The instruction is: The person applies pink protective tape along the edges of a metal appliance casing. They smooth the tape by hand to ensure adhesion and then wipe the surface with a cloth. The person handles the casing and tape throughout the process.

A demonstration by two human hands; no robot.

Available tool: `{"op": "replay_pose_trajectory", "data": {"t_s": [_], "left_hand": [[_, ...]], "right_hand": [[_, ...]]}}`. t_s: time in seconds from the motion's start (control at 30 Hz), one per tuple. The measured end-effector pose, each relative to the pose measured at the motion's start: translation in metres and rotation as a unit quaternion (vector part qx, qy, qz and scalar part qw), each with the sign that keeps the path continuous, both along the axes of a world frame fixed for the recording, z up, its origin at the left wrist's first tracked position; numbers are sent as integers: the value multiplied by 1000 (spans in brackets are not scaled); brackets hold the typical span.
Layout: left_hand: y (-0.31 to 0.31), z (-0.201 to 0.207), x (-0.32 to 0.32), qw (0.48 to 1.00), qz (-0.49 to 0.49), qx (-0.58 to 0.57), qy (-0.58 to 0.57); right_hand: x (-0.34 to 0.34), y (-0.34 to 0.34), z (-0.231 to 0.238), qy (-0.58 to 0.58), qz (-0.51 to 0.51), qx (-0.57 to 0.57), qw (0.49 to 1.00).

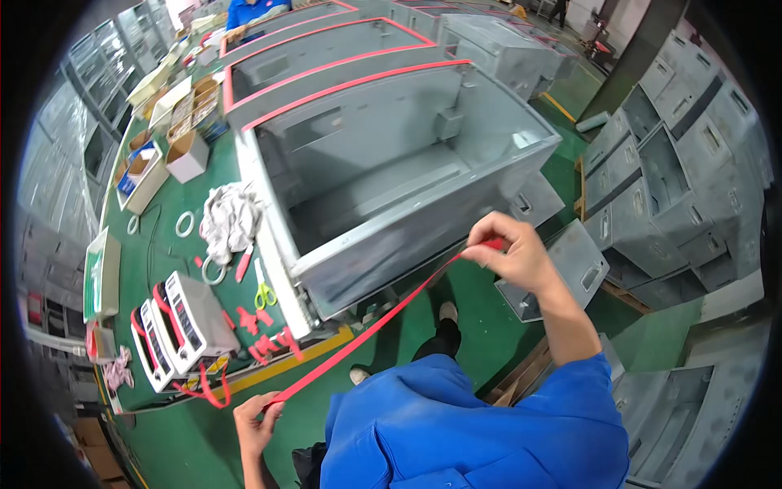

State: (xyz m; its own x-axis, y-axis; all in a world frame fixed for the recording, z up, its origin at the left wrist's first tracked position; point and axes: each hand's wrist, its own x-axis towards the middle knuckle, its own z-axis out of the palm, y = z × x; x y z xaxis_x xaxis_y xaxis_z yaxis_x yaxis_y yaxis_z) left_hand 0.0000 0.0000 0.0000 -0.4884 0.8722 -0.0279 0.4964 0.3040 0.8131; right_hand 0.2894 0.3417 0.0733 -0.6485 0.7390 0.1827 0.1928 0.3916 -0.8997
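Note:
A long red tape strip (366, 332) stretches between my two hands, below the near edge of a grey metal cabinet box (423, 200). My left hand (256, 420) pinches its lower left end. At the upper right end, my right hand (513, 254) grips it between thumb and fingers, close to the box's near right side. The box lies with its open side up, and red tape runs along its far rim. Its near rim shows bare grey metal. Two white tape dispensers (191, 322) with red tape stand on the green table (167, 244) at the left.
Yellow-green scissors (262, 289), red tape scraps (265, 342) and a white rag (230, 218) lie along the table's edge. More taped boxes (326, 57) stand beyond, where a person in blue (257, 11) works. Grey cabinets (676, 163) are stacked at right.

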Motion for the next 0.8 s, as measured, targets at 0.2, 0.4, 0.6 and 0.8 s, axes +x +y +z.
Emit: {"op": "replay_pose_trajectory", "data": {"t_s": [0.2, 0.4, 0.6, 0.8], "left_hand": [[90, 28, 39, 991, 63, 27, 114], [164, 52, 57, 977, 143, 69, 140], [216, 73, 68, 980, 158, 119, 5], [220, 66, 61, 934, 227, 213, -174]], "right_hand": [[106, 138, 10, 42, -27, -87, 995], [166, 256, 17, 28, -50, -41, 997], [173, 310, 21, 70, -27, -112, 991], [178, 336, 15, 72, 5, -223, 972]]}}
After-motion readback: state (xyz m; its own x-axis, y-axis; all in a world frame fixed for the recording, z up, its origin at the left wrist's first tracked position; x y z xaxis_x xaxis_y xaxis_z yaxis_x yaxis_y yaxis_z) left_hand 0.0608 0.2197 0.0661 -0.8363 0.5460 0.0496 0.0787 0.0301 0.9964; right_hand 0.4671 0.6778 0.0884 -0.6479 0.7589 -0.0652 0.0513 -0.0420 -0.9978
